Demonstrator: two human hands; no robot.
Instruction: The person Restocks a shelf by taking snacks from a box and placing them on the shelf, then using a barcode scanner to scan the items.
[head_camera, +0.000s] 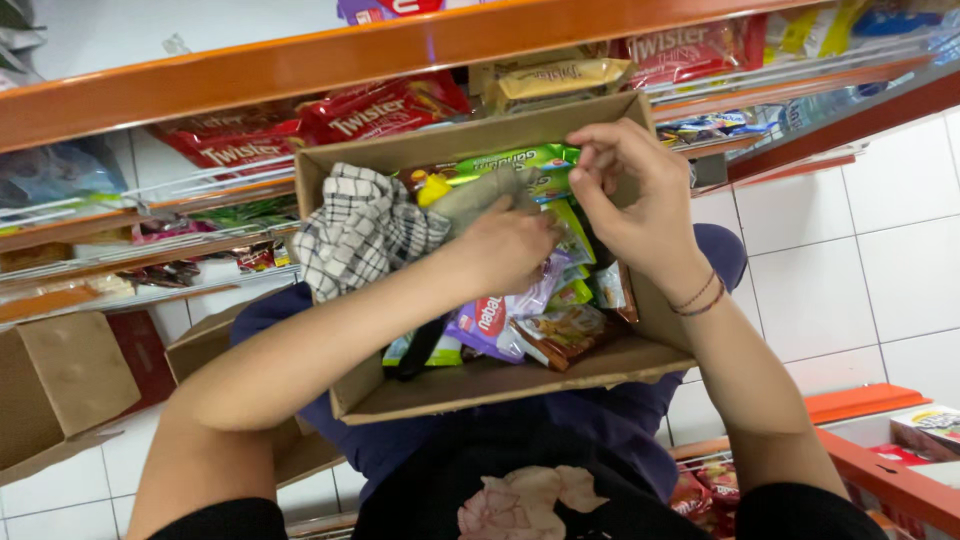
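An open cardboard box rests on my lap, filled with several snack packets in green, purple and orange wrappers. A black-and-white checked cloth lies in its left end. My left hand reaches into the box's middle, fingers curled down among the packets, touching a greyish item near a yellow cap. My right hand is at the box's far right corner, fingertips pinched on the end of a green snack packet.
Orange-framed shelves with red snack bags stand right in front. Another cardboard box sits on the white tiled floor at left. A low orange shelf with more packets is at lower right.
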